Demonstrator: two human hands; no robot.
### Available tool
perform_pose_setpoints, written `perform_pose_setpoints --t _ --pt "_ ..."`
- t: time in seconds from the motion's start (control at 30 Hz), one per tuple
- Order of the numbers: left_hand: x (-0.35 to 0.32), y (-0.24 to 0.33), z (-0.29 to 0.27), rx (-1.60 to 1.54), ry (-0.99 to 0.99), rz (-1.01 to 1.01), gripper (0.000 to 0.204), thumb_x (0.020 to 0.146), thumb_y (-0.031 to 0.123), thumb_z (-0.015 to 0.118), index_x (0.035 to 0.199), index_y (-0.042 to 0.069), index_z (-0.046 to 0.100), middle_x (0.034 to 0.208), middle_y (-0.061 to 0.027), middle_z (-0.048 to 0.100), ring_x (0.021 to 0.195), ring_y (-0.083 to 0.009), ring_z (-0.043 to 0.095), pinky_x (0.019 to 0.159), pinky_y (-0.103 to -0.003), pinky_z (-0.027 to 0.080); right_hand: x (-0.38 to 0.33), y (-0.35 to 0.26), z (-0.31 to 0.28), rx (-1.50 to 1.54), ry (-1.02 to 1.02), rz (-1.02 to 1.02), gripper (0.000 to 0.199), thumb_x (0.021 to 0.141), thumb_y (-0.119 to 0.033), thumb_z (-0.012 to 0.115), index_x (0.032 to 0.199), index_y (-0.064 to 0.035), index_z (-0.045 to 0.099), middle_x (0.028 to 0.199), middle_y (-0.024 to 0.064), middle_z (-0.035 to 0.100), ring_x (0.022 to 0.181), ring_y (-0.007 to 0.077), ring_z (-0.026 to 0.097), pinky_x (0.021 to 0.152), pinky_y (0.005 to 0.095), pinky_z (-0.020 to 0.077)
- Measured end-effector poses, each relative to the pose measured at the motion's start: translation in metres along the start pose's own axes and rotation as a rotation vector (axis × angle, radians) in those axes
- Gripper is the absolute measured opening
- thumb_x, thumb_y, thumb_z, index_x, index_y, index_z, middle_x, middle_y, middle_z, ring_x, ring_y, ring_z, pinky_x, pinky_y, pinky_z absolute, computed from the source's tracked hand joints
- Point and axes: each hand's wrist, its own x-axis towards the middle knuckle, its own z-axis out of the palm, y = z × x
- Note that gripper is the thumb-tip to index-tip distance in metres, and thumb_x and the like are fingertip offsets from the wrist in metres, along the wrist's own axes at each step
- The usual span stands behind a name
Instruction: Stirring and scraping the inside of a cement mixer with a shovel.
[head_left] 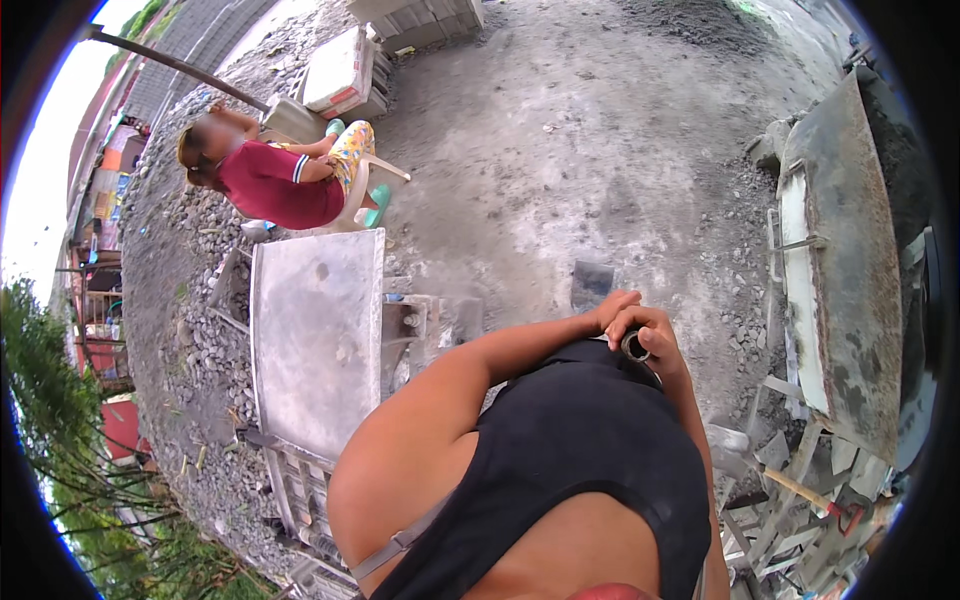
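Evidently, the right hand [656, 334] curls round a hollow tube [634, 347] before the dark top [590, 425]; the left hand [616, 309] lies close beside, though whether it grips I cannot tell. Steady handling would want 2 firm holds, clear of the open end.

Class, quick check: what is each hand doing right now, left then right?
Left hand: fingers bent, beside the right; whether it grips anything cannot be told.
Right hand: closed, holding a hollow round tube.
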Motion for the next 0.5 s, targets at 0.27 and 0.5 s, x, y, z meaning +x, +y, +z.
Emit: perform_pose_setpoints --t 0.27,0.5 --pt "-0.007 -0.019 0.007 0.032 0.051 0.088 0.029 0.077 0.024 0.06 0.078 0.004 0.039 0.057 -0.0071 0.049 0.049 -0.0167 0.048 0.046 -0.03 0.035 0.003 -0.001 0.004 0.003 -0.046 -0.016 0.05 0.077 -0.051 0.056 0.074 -0.0013 0.06 0.071 0.0065 0.058 0.068 0.014 0.055 0.065 0.0262 0.0415" --pt "-0.01 -0.001 0.0 -0.068 0.076 -0.065 0.03 0.076 0.029 0.055 0.074 0.002 0.042 0.061 -0.0129 0.052 0.057 -0.0325 0.049 0.053 -0.037 0.036 0.003 0.001 0.006 -0.009 -0.038 0.033 0.046 0.075 -0.047 0.057 0.074 -0.0008 0.06 0.071 0.0067 0.059 0.068 0.0139 0.056 0.064 0.0257 0.0425"
